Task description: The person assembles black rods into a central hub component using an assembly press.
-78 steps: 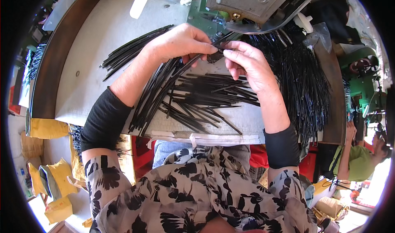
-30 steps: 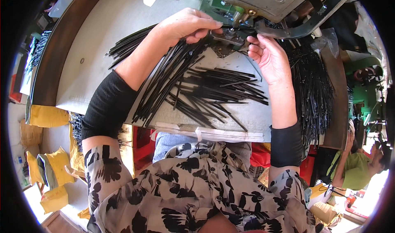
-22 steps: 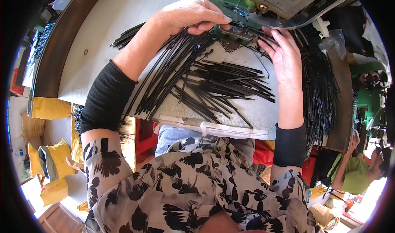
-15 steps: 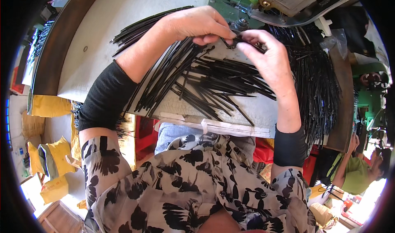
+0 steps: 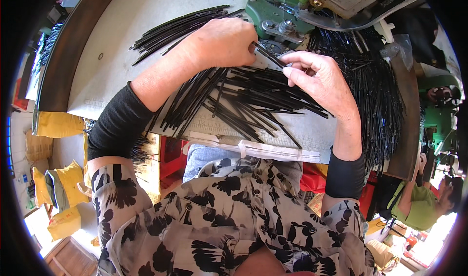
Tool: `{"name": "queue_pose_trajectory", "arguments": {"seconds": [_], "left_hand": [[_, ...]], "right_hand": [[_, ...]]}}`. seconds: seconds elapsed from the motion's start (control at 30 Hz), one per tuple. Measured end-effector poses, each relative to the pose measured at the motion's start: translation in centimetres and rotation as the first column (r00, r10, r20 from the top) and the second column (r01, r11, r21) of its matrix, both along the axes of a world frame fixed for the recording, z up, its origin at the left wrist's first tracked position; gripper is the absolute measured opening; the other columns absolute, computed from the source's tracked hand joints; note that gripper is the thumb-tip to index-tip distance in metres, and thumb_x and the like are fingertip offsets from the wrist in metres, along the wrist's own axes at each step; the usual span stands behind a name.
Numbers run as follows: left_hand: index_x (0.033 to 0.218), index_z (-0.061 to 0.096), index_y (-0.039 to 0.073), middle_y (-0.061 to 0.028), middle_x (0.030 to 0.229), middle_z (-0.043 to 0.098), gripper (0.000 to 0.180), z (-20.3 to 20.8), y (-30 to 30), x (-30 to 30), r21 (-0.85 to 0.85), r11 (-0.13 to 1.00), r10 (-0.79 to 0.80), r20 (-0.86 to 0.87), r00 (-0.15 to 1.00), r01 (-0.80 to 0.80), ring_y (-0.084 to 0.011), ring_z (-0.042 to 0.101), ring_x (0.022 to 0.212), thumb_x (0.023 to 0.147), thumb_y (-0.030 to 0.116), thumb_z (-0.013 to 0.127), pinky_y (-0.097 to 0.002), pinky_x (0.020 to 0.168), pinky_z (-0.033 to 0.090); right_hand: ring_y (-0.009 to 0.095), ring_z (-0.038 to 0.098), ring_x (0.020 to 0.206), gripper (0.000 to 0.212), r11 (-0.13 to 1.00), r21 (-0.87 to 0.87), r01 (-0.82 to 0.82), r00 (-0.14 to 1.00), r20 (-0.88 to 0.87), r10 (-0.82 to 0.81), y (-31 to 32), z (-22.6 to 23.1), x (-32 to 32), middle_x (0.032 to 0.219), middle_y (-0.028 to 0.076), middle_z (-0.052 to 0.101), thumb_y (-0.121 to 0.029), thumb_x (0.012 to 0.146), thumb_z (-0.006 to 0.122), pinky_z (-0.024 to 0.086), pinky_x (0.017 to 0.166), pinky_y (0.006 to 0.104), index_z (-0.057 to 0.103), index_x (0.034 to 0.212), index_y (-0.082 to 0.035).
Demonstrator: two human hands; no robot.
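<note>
Relative to the preceding frame, both hands have drawn back from the green machine point(image 5: 258, 15) toward the operator, the left hand point(image 5: 226, 43) also shifting leftward. The bolted plate point(image 5: 287, 26) at the machine's base is now more fully exposed.

Right hand point(image 5: 325, 83): thumb and index finger are closed on the lower end of a slender black rod point(image 5: 269, 54). This end pinch probably keeps the shaft exposed and easy to angle. The rod is tilted, its upper end beside the left hand; contact there cannot be confirmed.

Left hand: the back faces up and the fingers curl under. Their grip cannot be told.

Desk point(image 5: 100, 88) layout: a fanned bundle point(image 5: 187, 103) extends from beneath the left hand toward the near edge; a crosswise pile point(image 5: 278, 91) lies between the forearms. Both appear placed for short reaches. An upper bundle point(image 5: 170, 32) lies beyond the left forearm. A dense heap point(image 5: 373, 110) occupies the right side, apparently kept separate from the loose rods.
</note>
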State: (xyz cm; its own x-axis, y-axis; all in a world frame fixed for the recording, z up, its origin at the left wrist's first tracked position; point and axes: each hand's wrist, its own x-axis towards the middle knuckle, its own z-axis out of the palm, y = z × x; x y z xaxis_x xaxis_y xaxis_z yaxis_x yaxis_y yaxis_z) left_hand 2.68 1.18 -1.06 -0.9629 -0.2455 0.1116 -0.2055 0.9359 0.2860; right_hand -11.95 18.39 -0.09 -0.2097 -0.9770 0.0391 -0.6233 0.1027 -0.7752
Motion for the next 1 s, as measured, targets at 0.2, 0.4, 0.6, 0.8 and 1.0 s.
{"name": "queue_pose_trajectory", "arguments": {"seconds": [0.2, 0.4, 0.6, 0.8, 1.0], "left_hand": [[0.085, 0.067, -0.001, -0.0107, 0.067, 0.064, 0.025, 0.1, -2.1, -0.3, 0.302, 0.953, 0.000, -0.023, 1.000, 0.007, -0.0174, 0.062, 0.059, 0.077, 0.022, 0.065, -0.0310, 0.057, 0.049], [0.098, 0.068, 0.004, -0.0008, 0.071, 0.065, 0.025, 0.3, -3.2, -0.9, 0.728, 0.682, 0.065, 0.037, 0.997, -0.072, -0.0059, 0.060, 0.059, 0.085, 0.024, 0.063, -0.0180, 0.045, 0.045], [0.114, 0.062, 0.001, -0.0054, 0.081, 0.066, 0.033, 0.2, -2.5, -1.4, 0.873, 0.487, 0.069, -0.079, 0.994, 0.036, -0.0092, 0.063, 0.061, 0.087, 0.020, 0.062, -0.0165, 0.046, 0.048], [0.113, 0.062, 0.001, -0.0063, 0.084, 0.066, 0.033, 0.1, -2.0, -1.9, 0.915, 0.403, 0.109, -0.086, 0.990, 0.035, -0.0106, 0.063, 0.060, 0.087, 0.021, 0.063, -0.0179, 0.046, 0.048], [0.112, 0.062, 0.001, -0.0071, 0.083, 0.066, 0.032, 0.3, -1.7, -2.5, 0.933, 0.356, 0.145, -0.117, 0.982, 0.059, -0.0102, 0.063, 0.059, 0.087, 0.020, 0.063, -0.0184, 0.046, 0.048]], "right_hand": [[0.006, 0.054, 0.057, 0.029, 0.993, 0.119, -0.028, 0.980, 0.197, 0.004, -0.3, -0.1, -0.3, 0.067, 0.005, 0.064, -0.012, 0.082, 0.060, 0.045, 0.053, 0.0235, 0.061, 0.103, 0.007], [0.007, 0.054, 0.055, 0.037, 0.981, 0.191, -0.020, 0.895, 0.441, -0.067, -0.6, -0.4, 0.1, 0.073, 0.007, 0.064, -0.012, 0.083, 0.059, 0.043, 0.048, 0.0199, 0.049, 0.116, 0.001], [0.010, 0.055, 0.055, 0.040, 0.990, 0.143, -0.012, 0.839, 0.539, -0.068, -0.7, -0.4, 0.3, 0.073, 0.008, 0.064, -0.014, 0.082, 0.060, 0.044, 0.050, 0.0212, 0.048, 0.117, 0.003], [0.010, 0.056, 0.056, 0.041, 0.992, 0.128, 0.013, 0.811, 0.579, -0.085, -0.9, -0.4, 0.3, 0.074, 0.009, 0.063, -0.017, 0.082, 0.060, 0.045, 0.051, 0.0207, 0.049, 0.117, 0.002], [0.012, 0.058, 0.060, 0.039, 0.998, 0.065, 0.024, 0.753, 0.655, -0.061, -1.1, -0.5, 0.1, 0.076, 0.010, 0.064, -0.015, 0.083, 0.059, 0.047, 0.051, 0.0218, 0.049, 0.116, 0.004]]}}
